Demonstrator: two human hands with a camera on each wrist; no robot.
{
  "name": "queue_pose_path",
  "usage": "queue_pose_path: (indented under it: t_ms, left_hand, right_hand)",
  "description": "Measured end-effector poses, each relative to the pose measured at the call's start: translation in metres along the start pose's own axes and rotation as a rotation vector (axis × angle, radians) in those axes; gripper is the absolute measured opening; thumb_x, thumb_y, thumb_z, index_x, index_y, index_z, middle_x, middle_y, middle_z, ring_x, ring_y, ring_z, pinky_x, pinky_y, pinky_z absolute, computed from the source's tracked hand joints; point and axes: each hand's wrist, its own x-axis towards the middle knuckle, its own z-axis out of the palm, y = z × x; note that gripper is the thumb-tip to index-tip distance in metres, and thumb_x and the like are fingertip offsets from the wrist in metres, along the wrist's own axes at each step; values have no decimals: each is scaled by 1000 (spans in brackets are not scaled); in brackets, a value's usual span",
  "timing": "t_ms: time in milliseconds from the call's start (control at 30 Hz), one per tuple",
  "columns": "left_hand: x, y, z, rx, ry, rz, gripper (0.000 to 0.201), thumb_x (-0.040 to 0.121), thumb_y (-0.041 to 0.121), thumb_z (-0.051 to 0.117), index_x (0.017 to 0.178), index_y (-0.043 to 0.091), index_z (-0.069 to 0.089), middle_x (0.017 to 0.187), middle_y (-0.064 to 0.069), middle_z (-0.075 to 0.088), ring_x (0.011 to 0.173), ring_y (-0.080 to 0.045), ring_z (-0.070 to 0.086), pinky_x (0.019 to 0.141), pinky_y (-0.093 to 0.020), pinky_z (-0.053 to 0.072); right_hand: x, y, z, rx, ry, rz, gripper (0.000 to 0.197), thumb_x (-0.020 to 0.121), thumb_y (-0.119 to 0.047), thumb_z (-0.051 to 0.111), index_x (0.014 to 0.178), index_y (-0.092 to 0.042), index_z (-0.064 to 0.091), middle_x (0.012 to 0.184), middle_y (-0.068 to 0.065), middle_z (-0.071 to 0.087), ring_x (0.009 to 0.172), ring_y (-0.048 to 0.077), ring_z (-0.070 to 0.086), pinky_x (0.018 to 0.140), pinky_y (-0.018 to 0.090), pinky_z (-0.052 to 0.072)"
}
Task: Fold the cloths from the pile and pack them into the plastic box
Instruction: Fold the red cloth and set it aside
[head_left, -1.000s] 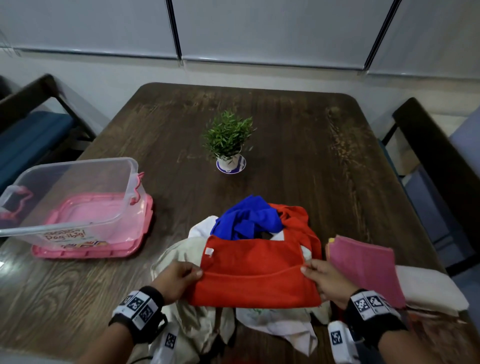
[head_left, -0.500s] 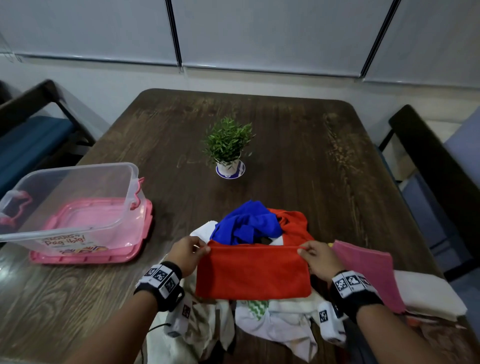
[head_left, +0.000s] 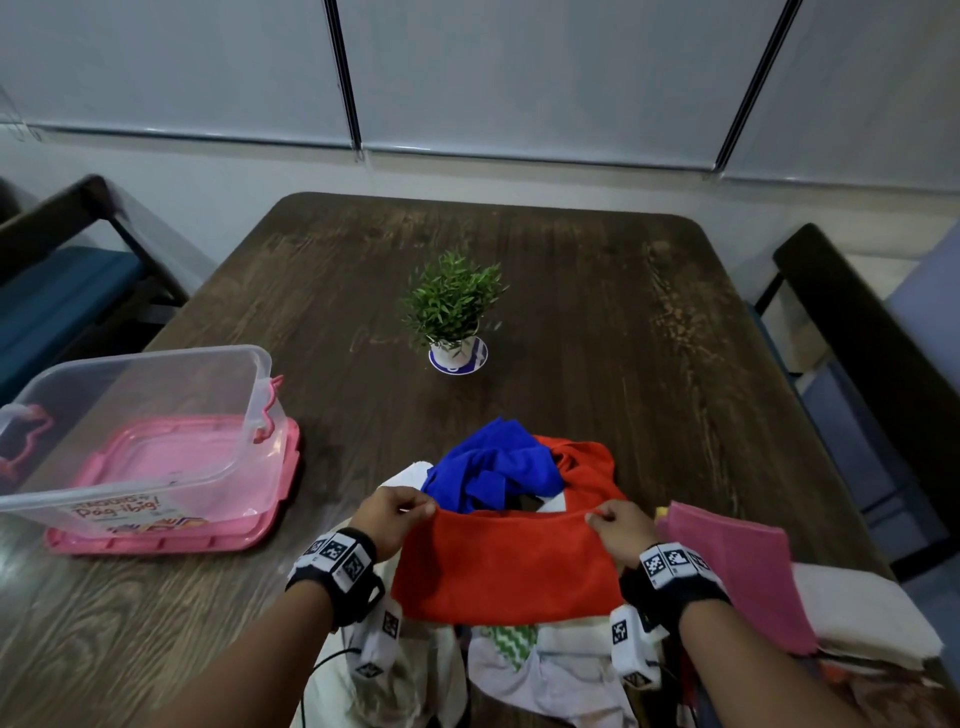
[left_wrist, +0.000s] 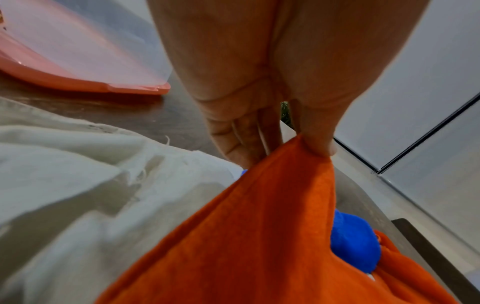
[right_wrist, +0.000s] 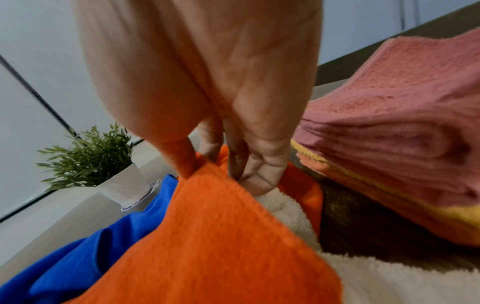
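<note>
I count one plastic box (head_left: 140, 415), one pink lid (head_left: 171, 525) under it, one potted plant (head_left: 453, 317), one table (head_left: 597, 338) and one loose pile of cloths (head_left: 415, 660) at the near edge. In the pile I can make out one blue cloth (head_left: 493, 470), at least one cream cloth (left_wrist: 78, 195) and one white cloth with a green zigzag print (head_left: 511, 639); the rest overlap too much for a count. To my right lies one folded pink cloth (head_left: 737, 571) on top of one folded cream cloth (head_left: 872, 618), with yellow and orange edges showing beneath the pink one in the right wrist view.

My left hand (head_left: 389, 519) pinches the far left corner of the orange cloth (head_left: 506, 566) between thumb and fingers. My right hand (head_left: 621, 527) pinches the far right corner the same way; the remaining fingers (right_wrist: 259, 174) are curled beside the fold. The top edge of the orange cloth runs taut between the two grips, and the doubled cloth hangs from that edge toward me, above the pile. The blue cloth sits just beyond the held edge, with more orange fabric beside it.

The plastic box stands well to the left of both hands, on its pink lid, open at the top. No cloth shows inside it. The potted plant stands near the table centre, beyond the pile.
</note>
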Motion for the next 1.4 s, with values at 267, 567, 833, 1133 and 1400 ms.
queue_pose_path:
  t_ms: [267, 567, 833, 1133, 1400]
  left_hand:
    - [11, -3, 9, 19, 10, -86, 8, 84, 26, 74, 77, 24, 77, 74, 6, 74, 67, -1, 61, 66, -15, 45]
    - [8, -12, 1, 184, 188, -30, 11, 91, 31, 64, 91, 29, 75, 85, 10, 72, 78, -6, 64, 73, -21, 44]
    - [2, -23, -5, 263, 115, -86, 23, 96, 31, 51, 75, 33, 61, 75, 4, 67, 69, -21, 65, 68, -36, 56]
    - [-5, -15, -2, 275, 64, -23, 20, 76, 26, 79, 77, 28, 60, 81, 12, 66, 75, -9, 61, 67, -19, 41]
    - [0, -30, -3, 306, 166, -124, 20, 89, 34, 62, 70, 29, 60, 71, 4, 70, 72, -20, 68, 71, -31, 54]
  right_hand:
    - [6, 11, -1, 185, -13, -43, 4, 90, -26, 70, 88, -27, 73, 103, 2, 75, 101, 21, 68, 96, 37, 51]
    - [5, 26, -6, 318, 69, -72, 11, 90, -23, 71, 80, -29, 73, 90, -5, 76, 91, 17, 70, 94, 41, 54]
    - [2, 30, -6, 373, 52, -65, 8, 88, -42, 66, 89, -37, 73, 90, -5, 75, 90, 20, 71, 89, 47, 56]
    - [-12, 28, 3, 445, -153, -1, 33, 82, -21, 79, 109, -29, 61, 115, 7, 69, 105, 24, 67, 97, 50, 54]
    - [-7, 32, 9, 243, -98, -17, 43, 89, -27, 72, 130, -17, 61, 126, -1, 62, 120, 21, 58, 108, 42, 44]
